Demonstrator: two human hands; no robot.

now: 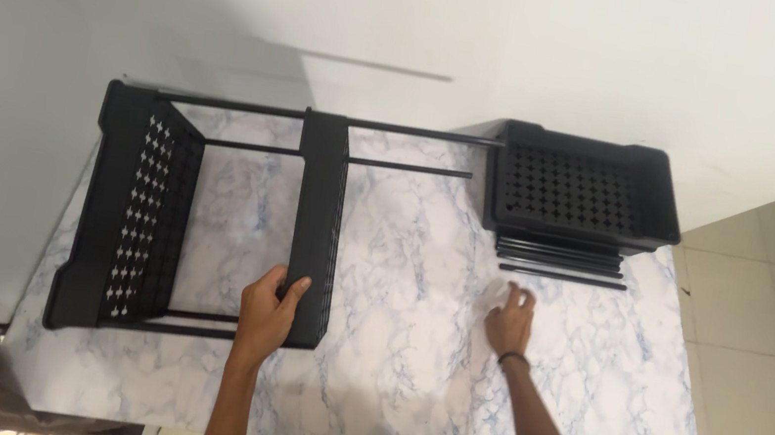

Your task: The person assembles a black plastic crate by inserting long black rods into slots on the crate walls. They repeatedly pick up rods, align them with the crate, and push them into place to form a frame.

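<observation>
Table (pixel 365 384): marble-patterned top; its far edge meets the white wall, and its right edge borders the tiled floor (pixel 763 397).
Rack frame (pixel 208 214): lies on its side across the table's left half. Its long axis runs left to right along the far edge, with thin black rods (pixel 389 129) reaching toward the far right corner.
Left shelf (pixel 124 213): perforated tray standing on edge at the table's left edge.
Middle shelf (pixel 316 228): stands on edge, running from the far side toward the near side, near the table's centre.
Loose basket (pixel 575 194): sits at the far right corner, its open side facing up.
Spare rods (pixel 561 260): stacked just in front of the basket, parallel to the far edge.
Your left hand (pixel 268 309): forearm comes up from the near edge; its grip is clamped on the near end of the middle shelf.
Your right hand (pixel 509 323): fingers curled together over a small pale item (pixel 495 292) on the tabletop; what it is I cannot tell.
Open room: bare marble between the middle shelf and your right hand, and along the near edge.
</observation>
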